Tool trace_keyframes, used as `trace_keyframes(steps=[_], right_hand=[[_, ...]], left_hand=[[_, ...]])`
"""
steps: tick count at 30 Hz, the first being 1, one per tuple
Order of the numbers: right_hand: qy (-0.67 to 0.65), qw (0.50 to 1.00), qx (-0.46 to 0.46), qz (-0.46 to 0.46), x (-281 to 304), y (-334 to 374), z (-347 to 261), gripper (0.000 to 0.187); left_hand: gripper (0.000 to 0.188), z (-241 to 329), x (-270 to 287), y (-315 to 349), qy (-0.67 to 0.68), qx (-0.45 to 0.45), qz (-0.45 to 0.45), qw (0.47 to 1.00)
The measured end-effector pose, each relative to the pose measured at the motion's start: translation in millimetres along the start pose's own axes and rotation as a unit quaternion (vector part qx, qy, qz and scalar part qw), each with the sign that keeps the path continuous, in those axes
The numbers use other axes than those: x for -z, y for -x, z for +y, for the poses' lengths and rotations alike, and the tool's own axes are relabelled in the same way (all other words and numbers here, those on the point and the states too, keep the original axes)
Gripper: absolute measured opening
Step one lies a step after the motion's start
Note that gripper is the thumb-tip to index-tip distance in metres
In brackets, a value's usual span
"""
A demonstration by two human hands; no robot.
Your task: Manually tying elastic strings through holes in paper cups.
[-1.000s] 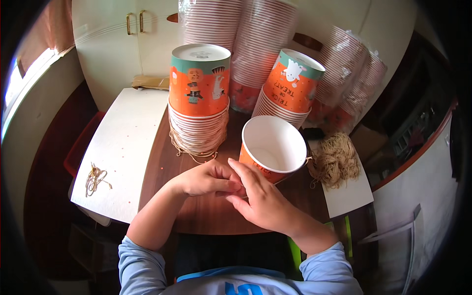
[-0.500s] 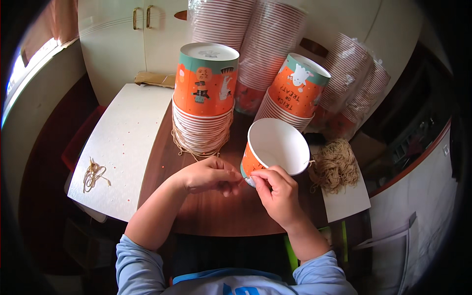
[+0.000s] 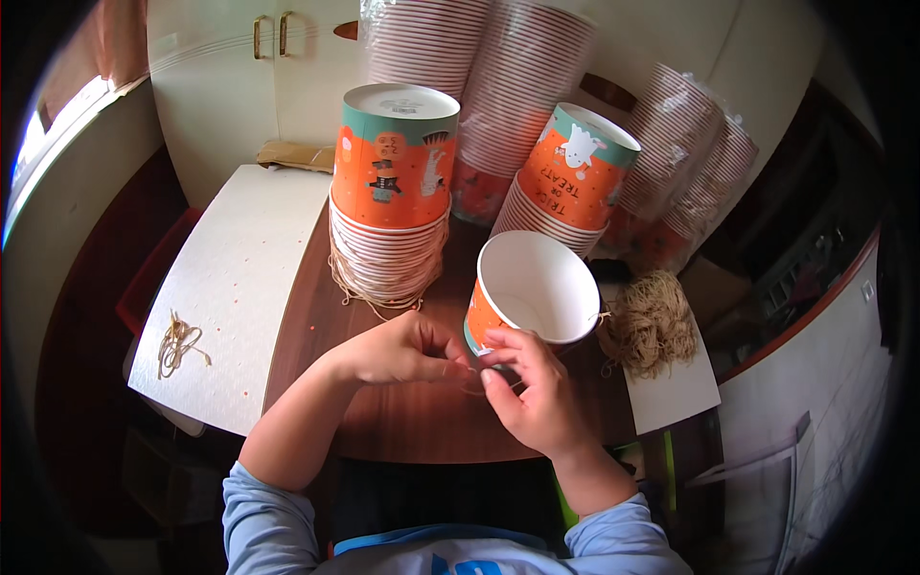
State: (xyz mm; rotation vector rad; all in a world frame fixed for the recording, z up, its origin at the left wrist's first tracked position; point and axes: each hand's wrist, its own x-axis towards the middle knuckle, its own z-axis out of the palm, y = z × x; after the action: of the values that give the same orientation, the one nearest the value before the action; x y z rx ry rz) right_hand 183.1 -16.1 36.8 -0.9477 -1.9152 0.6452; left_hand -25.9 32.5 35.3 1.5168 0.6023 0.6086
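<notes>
Cream cabinet doors [image 3: 211,86] with brass-coloured handles back the upper left of the frame, and a brown wood-grain bench [image 3: 374,431] fills the middle. At the left of the frame, a white panel [image 3: 235,278] beside the brown surface carries a small loose tangle of tan cord [image 3: 178,345]; a flat brown paper packet [image 3: 295,155] lies at its far end.

Right of that, above centre, stands a stack of upturned orange-and-green paper buckets [image 3: 395,163] with tan string draped around the lower rims. Tall nested bucket stacks in clear plastic [image 3: 527,67] rise behind it at the top of the frame.

Below centre, the left hand [image 3: 417,353] is curled, thumb and forefinger pinched at the tips on a thin tan strand [image 3: 518,386]. Just beside it, the right hand [image 3: 532,393] is partly open, its thumb apart from the fingers.

Behind the right hand, right of centre, a single orange paper bucket with a white inside [image 3: 537,287] stands mouth up; whether the fingers touch it cannot be told. A second stack of upturned orange-and-green buckets [image 3: 575,172] is just beyond.

At the right, a thick bundle of tan string [image 3: 652,326] lies on another white panel [image 3: 671,398], with more plastic-wrapped stacks [image 3: 671,144] in the upper right.
</notes>
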Motion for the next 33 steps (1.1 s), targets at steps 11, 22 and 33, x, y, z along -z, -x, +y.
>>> trace_keyframes(steps=[11, 22, 33], right_hand=[[-0.034, 0.994, -0.05, -0.089, -1, -5, -9, 0.034], [0.165, 0.967, 0.192, 0.004, 1, -12, -1, 0.017], [0.254, 0.93, 0.264, -0.026, 20, -19, -4, 0.019]], left_hand=[[0.013, 4, 1, 2, -0.027, 0.016, -0.008, 0.999], [0.011, -4, -3, -2, -0.045, -0.027, 0.054, 0.997], [0.009, 2, -15, 0, -0.167, -0.151, 0.123, 0.967]])
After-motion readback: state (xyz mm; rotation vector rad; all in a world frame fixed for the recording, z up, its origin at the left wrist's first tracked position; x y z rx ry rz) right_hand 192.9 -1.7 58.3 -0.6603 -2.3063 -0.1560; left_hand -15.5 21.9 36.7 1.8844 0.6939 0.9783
